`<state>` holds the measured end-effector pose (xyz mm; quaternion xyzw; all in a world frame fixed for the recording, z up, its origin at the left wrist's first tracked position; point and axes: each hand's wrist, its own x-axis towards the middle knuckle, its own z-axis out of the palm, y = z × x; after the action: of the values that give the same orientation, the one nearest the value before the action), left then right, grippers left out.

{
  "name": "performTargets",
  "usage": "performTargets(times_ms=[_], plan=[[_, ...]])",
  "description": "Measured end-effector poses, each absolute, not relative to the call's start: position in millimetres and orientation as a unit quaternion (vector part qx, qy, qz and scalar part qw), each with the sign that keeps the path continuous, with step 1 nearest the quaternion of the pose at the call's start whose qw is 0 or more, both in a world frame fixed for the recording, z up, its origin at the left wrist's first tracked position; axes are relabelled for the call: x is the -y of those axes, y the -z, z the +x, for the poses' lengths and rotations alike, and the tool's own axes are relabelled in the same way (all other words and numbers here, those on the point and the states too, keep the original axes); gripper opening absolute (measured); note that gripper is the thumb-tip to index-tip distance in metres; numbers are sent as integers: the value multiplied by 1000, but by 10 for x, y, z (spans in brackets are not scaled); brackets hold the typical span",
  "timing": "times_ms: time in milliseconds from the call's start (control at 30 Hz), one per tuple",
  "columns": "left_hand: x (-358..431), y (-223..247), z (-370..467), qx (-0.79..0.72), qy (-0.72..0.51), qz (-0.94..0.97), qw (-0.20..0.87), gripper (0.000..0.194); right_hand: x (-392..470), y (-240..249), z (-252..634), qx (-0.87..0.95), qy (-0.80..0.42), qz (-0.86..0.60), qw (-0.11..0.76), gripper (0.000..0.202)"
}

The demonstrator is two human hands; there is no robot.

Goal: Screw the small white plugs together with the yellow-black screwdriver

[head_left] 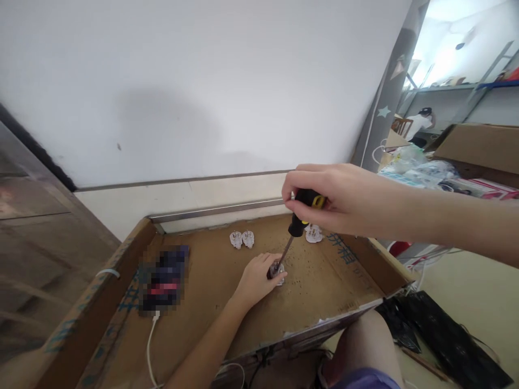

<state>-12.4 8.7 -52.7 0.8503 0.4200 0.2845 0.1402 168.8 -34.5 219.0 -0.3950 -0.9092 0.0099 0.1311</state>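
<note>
My right hand [320,197] is closed around the black and yellow handle of a screwdriver [298,224]. The tool slants down to the left, and its tip meets a small white plug [279,275] on the cardboard. My left hand [259,275] pinches that plug against the surface, fingers on its far side and thumb on its near side. Part of the plug is covered by my fingers. Two similar white plug pieces [242,239] lie side by side farther back, prongs showing. More white plug pieces [313,234] sit behind the screwdriver, partly hidden by it.
A cardboard tray [203,319] with raised sides forms the work surface, dotted with small dark specks. On its left lies a blurred phone [164,278] with a white cable [150,346]. A white wall [203,108] rises behind. Another person [419,124] sits far right.
</note>
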Motion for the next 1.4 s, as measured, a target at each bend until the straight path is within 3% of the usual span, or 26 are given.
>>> performTargets(times_ms=[133,300,533,633,800,933,1100,1400], plan=[[-84,520,-121,-425,-276,850,140,22,357,-2189,1671,909,-54,-400,104,33],[-73,473,-107,-410,-297,850,145,20,415,-2233,1730,925,-38,-369,80,14],[-64,455,-108,-388,-298,865,114,12,435,-2183,1800,917,-57,-377,115,21],[-75,466,-108,-385,-294,868,107,12,452,-2185,1804,912,-78,-389,108,39],[-78,461,-110,-386,-298,865,118,14,439,-2175,1801,919,-21,-375,118,18],[-71,449,-115,-391,-308,857,132,18,420,-2136,1815,921,-14,-375,105,33],[-82,485,-126,-408,-321,845,128,19,418,-2112,1799,921,-22,-359,149,28],[-97,511,-133,-418,-298,849,126,19,457,-2099,1754,932,-4,-332,146,32]])
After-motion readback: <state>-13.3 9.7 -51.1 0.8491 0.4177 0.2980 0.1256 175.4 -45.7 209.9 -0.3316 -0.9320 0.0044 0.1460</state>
